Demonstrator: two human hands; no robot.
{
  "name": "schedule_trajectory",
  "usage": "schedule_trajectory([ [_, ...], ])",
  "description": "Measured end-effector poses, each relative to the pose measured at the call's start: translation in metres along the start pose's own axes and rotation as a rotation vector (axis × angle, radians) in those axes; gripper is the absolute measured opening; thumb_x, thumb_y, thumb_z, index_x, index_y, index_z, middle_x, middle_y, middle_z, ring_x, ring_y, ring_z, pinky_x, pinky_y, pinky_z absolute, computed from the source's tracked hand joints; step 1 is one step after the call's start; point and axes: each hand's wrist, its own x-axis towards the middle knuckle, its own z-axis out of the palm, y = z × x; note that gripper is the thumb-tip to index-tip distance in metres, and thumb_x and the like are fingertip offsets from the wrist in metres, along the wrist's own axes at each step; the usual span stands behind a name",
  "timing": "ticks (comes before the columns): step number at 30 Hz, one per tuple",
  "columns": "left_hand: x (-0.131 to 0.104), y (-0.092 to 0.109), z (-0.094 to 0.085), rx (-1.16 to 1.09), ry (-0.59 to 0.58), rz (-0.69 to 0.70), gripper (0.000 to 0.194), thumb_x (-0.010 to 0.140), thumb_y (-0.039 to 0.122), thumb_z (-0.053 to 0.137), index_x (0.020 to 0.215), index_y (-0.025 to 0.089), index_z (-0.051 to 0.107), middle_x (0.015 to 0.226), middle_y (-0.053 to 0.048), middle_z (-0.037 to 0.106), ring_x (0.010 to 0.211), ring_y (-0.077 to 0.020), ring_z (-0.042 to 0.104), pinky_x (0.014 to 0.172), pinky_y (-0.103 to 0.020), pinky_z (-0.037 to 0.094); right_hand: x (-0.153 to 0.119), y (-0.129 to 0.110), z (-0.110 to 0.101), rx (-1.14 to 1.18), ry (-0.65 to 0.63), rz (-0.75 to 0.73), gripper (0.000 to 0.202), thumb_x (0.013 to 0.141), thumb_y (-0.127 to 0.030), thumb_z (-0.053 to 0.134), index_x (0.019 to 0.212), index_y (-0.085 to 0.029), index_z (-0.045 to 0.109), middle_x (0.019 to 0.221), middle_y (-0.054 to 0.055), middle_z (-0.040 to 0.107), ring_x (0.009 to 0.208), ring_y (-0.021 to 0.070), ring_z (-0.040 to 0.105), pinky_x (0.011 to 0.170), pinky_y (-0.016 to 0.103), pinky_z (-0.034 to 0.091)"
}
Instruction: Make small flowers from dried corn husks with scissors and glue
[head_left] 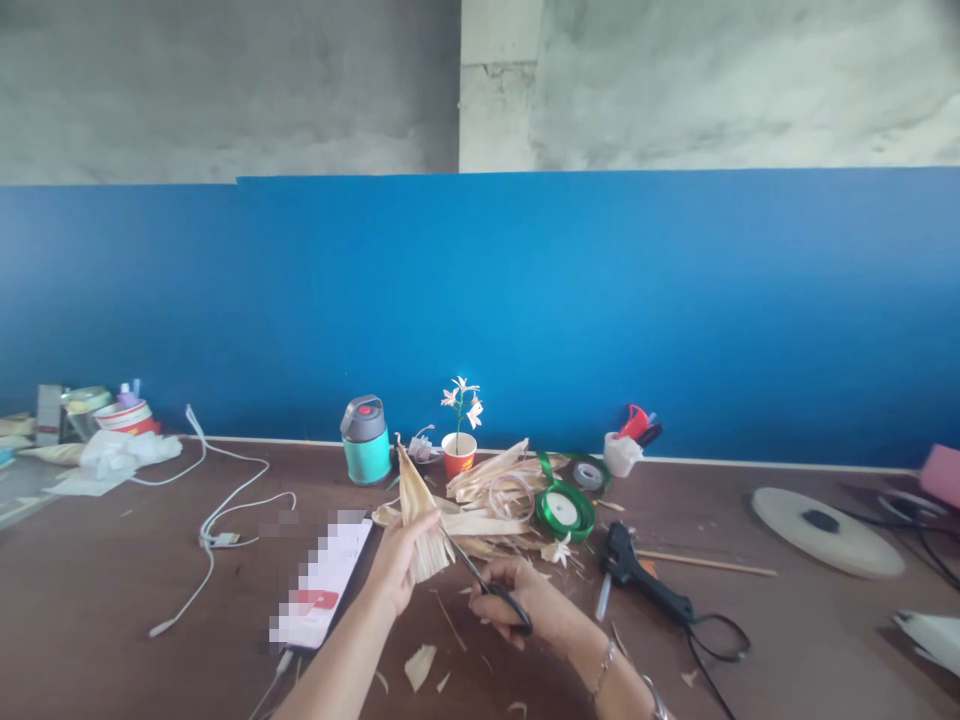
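Observation:
My left hand is closed on a pale dried corn husk, its tip pointing up and its lower end spread below my fingers. In my right hand is a pair of dark scissors, with my fingers in the handles. The blades reach up and left to the husk's right edge; whether they are cutting into it I cannot tell. Beyond my hands lies a heap of dried husks. A small white husk flower rests to the right, and husk scraps are scattered on the table.
Behind stand a teal flask and a paper cup holding a flower stem. Green ribbon and a black glue gun lie to the right. A phone and white cables are on the left, a round disc far right.

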Motion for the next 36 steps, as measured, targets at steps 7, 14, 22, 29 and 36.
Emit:
schedule_trajectory([
  [7,0.003,-0.002,-0.001,0.027,-0.011,0.007,0.028,0.059,0.023,0.079,0.081,0.012,0.064,0.061,-0.004,0.069,0.053,-0.0194,0.067,0.049,-0.027,0.054,0.004,0.005,-0.001,-0.028,0.03,-0.012,0.025,0.063,-0.033,0.074,0.072,-0.014,0.06,0.045,-0.006,0.052,0.031,0.0038,0.039,0.03,0.015,0.027],
  [14,0.003,-0.002,-0.004,0.036,-0.033,0.017,0.03,0.059,0.027,0.08,0.08,0.014,0.062,0.053,0.001,0.064,0.045,-0.0164,0.063,0.047,-0.026,0.052,0.003,0.003,0.0,-0.068,0.06,-0.011,0.02,0.066,-0.029,0.071,0.071,-0.014,0.059,0.042,-0.008,0.05,0.03,0.0032,0.036,0.029,0.015,0.023],
  [22,0.0,-0.001,-0.002,0.037,-0.024,0.012,0.03,0.059,0.026,0.08,0.08,0.013,0.063,0.055,-0.001,0.065,0.047,-0.0175,0.064,0.046,-0.026,0.052,0.0,-0.004,-0.002,-0.161,0.063,-0.026,0.014,0.067,-0.026,0.069,0.067,-0.015,0.06,0.038,-0.008,0.046,0.03,0.0044,0.036,0.028,0.015,0.024],
  [29,0.002,-0.002,-0.001,-0.016,0.027,0.067,0.03,0.056,0.021,0.082,0.079,0.014,0.063,0.058,-0.002,0.068,0.052,-0.0175,0.066,0.048,-0.024,0.052,0.001,-0.004,-0.001,-0.11,0.028,-0.006,0.022,0.062,-0.029,0.071,0.072,-0.013,0.061,0.046,-0.004,0.054,0.036,0.0076,0.046,0.033,0.018,0.036],
  [36,0.0,-0.007,0.002,-0.089,0.094,0.193,0.034,0.057,0.03,0.082,0.082,0.012,0.066,0.067,-0.005,0.072,0.064,-0.0207,0.07,0.057,-0.026,0.054,-0.002,-0.003,0.001,0.049,-0.051,-0.025,0.034,0.058,-0.038,0.075,0.074,-0.014,0.058,0.047,-0.005,0.055,0.042,0.0082,0.051,0.039,0.017,0.039],
])
